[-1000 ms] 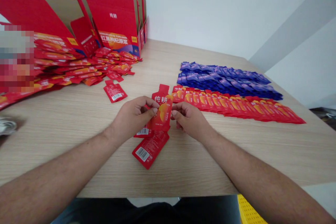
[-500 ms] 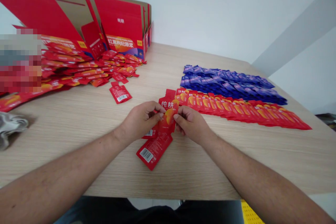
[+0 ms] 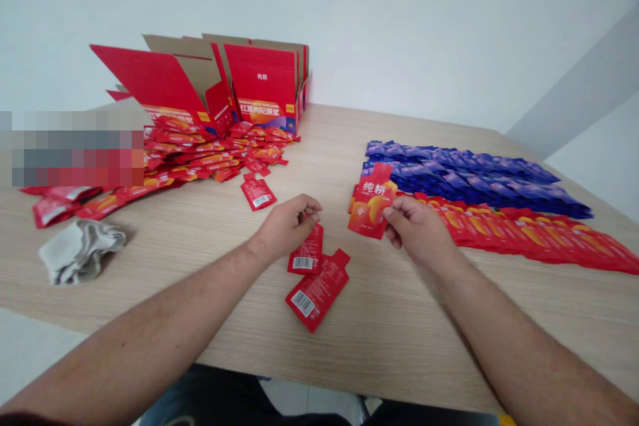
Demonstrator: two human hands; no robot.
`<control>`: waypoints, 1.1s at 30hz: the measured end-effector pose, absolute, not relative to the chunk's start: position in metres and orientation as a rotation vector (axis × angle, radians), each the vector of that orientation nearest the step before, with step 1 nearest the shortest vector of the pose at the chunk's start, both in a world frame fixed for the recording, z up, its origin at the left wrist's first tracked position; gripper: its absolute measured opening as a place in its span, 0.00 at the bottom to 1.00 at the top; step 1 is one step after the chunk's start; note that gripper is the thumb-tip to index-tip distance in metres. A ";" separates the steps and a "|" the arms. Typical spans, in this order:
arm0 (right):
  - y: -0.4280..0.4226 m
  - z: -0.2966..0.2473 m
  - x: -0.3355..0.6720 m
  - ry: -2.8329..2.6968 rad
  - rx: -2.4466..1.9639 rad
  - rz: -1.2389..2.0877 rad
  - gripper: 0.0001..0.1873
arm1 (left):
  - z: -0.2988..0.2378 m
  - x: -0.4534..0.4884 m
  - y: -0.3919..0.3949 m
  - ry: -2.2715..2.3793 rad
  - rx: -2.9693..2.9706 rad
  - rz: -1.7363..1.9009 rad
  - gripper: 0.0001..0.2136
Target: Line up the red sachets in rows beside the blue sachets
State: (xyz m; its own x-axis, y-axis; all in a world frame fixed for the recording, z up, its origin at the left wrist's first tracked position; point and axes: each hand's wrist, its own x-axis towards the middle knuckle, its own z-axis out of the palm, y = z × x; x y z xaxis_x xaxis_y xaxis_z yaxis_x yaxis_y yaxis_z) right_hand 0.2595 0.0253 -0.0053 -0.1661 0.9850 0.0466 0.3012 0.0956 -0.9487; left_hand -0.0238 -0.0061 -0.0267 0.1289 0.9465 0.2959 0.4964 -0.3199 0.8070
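Observation:
In my right hand [image 3: 417, 226] is a red and orange spouted pouch [image 3: 372, 203], pinched at its lower right edge and tilted, its printed front facing me. It partly covers the near end of a row of overlapping red pouches [image 3: 509, 233]. My left hand [image 3: 289, 229] is curled, thumb and forefinger close together, over the top of a red pouch [image 3: 304, 256] lying barcode side up; whether the fingertips grip anything is hidden. Just below, overlapping it, lies another barcode-up pouch [image 3: 318, 289].
Rows of blue-purple pouches [image 3: 474, 173] lie behind the red row. At the back left, open red cartons [image 3: 262, 90] stand behind a heap of red pouches [image 3: 214, 160]. One single pouch [image 3: 258, 192] lies before the heap. A grey-white cloth [image 3: 82, 249] is at the left.
My hands have moved apart. The pouch that was between both hands has gone right in my right hand, toward the red row. The camera view has shifted left.

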 end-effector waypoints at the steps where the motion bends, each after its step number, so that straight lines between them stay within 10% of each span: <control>1: 0.030 0.000 0.268 -1.548 -1.293 1.066 0.19 | -0.027 -0.024 -0.006 1.390 1.886 1.110 0.09; 33: 0.100 0.005 0.277 -1.582 -1.926 0.940 0.14 | -0.031 -0.025 0.008 1.421 1.862 1.016 0.10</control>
State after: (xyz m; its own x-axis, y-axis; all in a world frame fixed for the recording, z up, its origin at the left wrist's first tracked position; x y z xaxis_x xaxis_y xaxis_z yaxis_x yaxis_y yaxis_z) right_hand 0.2765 0.1005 0.0046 0.0987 0.9730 -0.2085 0.6485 -0.2218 -0.7282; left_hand -0.0254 0.0081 -0.0309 0.1429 0.9644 0.2227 0.5228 -0.2646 0.8104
